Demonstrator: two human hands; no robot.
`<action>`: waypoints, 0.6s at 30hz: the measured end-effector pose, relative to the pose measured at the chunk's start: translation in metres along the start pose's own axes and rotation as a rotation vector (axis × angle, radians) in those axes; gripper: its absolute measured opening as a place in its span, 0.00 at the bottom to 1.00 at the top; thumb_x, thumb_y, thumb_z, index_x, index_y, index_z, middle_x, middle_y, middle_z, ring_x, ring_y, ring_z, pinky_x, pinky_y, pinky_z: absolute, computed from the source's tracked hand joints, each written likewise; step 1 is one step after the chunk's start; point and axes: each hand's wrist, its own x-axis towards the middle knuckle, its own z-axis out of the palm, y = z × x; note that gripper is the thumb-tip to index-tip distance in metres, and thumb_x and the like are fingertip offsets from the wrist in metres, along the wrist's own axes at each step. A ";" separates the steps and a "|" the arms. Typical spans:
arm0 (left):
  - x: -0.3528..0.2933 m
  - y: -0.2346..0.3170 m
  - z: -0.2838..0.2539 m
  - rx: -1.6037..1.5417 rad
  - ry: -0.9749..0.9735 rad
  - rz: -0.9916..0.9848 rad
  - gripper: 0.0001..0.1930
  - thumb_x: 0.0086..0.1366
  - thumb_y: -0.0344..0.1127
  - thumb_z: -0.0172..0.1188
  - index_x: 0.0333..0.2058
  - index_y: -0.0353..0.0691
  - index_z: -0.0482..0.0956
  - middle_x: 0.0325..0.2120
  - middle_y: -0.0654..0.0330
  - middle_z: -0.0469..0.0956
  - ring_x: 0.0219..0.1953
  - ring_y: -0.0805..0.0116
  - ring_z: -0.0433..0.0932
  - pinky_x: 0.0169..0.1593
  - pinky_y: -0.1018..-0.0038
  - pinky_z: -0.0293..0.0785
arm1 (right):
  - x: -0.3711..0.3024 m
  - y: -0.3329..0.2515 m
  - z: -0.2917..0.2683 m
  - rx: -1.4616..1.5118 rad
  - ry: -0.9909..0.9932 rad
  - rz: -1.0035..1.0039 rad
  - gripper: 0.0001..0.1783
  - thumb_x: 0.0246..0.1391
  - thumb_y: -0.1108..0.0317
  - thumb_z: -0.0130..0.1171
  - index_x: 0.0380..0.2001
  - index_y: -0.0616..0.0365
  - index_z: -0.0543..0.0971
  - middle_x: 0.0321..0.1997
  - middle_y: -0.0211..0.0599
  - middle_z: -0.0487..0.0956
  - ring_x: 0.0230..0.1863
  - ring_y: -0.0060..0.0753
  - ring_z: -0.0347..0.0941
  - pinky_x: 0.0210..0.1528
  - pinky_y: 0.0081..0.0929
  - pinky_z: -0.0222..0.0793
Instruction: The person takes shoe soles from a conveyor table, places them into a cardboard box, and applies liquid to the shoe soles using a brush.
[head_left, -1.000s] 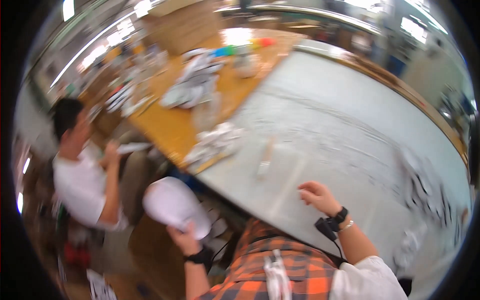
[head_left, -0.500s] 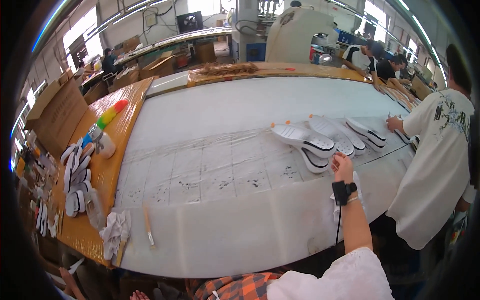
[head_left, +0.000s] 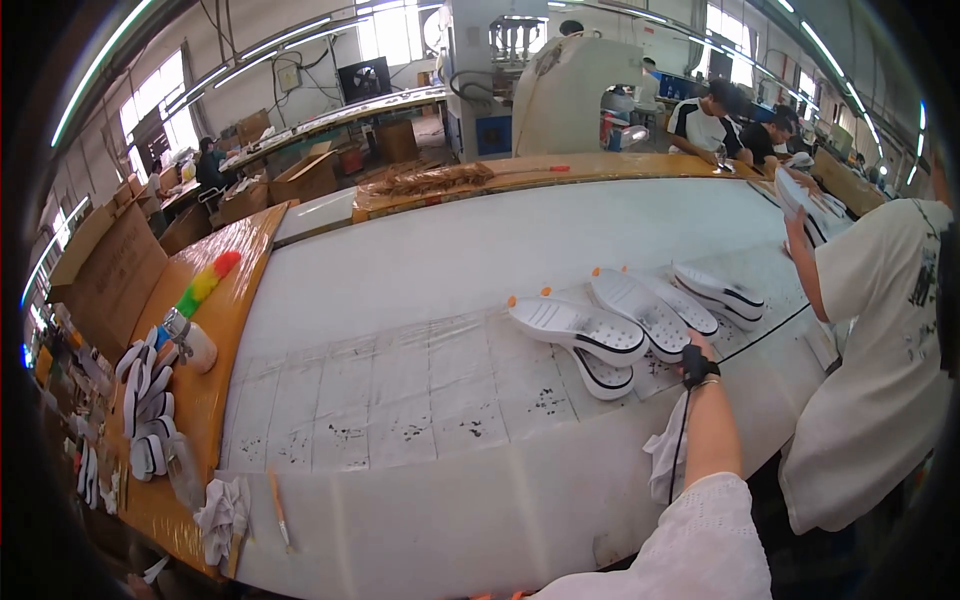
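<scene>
My right hand (head_left: 699, 346), with a black device strapped at the wrist, is closed at the near end of a white shoe sole (head_left: 640, 308); its fingertips are partly hidden. That sole lies overlapping another on the table. To its left is a second overlapping pair of white soles (head_left: 578, 328) with dark edge lines and orange tabs at the far ends. Beyond my hand lies one more pair of soles (head_left: 718, 292). A crumpled white cloth (head_left: 665, 455) lies beside my forearm. My left hand is out of sight.
At right, a co-worker in a white shirt (head_left: 870, 330) lifts white soles (head_left: 808, 205). On the left bench (head_left: 245, 300) are a colourful duster (head_left: 208, 285), a spray bottle (head_left: 190, 342), stacked soles (head_left: 150, 405) and a cardboard box (head_left: 105, 260). A brush (head_left: 281, 512) and rag (head_left: 222, 515) lie near the front edge.
The view has shifted, lowering the table in the picture. My right hand has reached farther in among the soles, and the middle pair is more spread. The co-worker has raised soles off the table.
</scene>
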 end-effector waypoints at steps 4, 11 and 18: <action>0.010 -0.013 0.007 0.062 -0.014 -0.046 0.10 0.59 0.41 0.52 0.23 0.43 0.73 0.21 0.62 0.74 0.27 0.65 0.71 0.33 0.68 0.70 | 0.026 -0.007 -0.009 -0.126 0.105 -0.016 0.31 0.39 0.52 0.59 0.40 0.70 0.74 0.45 0.63 0.73 0.50 0.53 0.68 0.49 0.36 0.64; 0.001 -0.012 0.014 0.153 -0.013 -0.026 0.12 0.59 0.43 0.52 0.22 0.43 0.73 0.18 0.62 0.72 0.24 0.66 0.69 0.32 0.70 0.69 | 0.052 -0.026 -0.079 -0.019 0.405 -0.053 0.28 0.42 0.52 0.55 0.41 0.66 0.74 0.46 0.60 0.72 0.51 0.58 0.66 0.52 0.42 0.61; 0.013 -0.005 -0.011 0.303 0.004 -0.092 0.11 0.60 0.42 0.51 0.23 0.44 0.73 0.19 0.63 0.72 0.25 0.66 0.71 0.33 0.70 0.69 | 0.016 -0.016 -0.032 0.146 0.497 0.037 0.34 0.41 0.58 0.55 0.50 0.70 0.65 0.50 0.57 0.70 0.52 0.53 0.66 0.54 0.37 0.60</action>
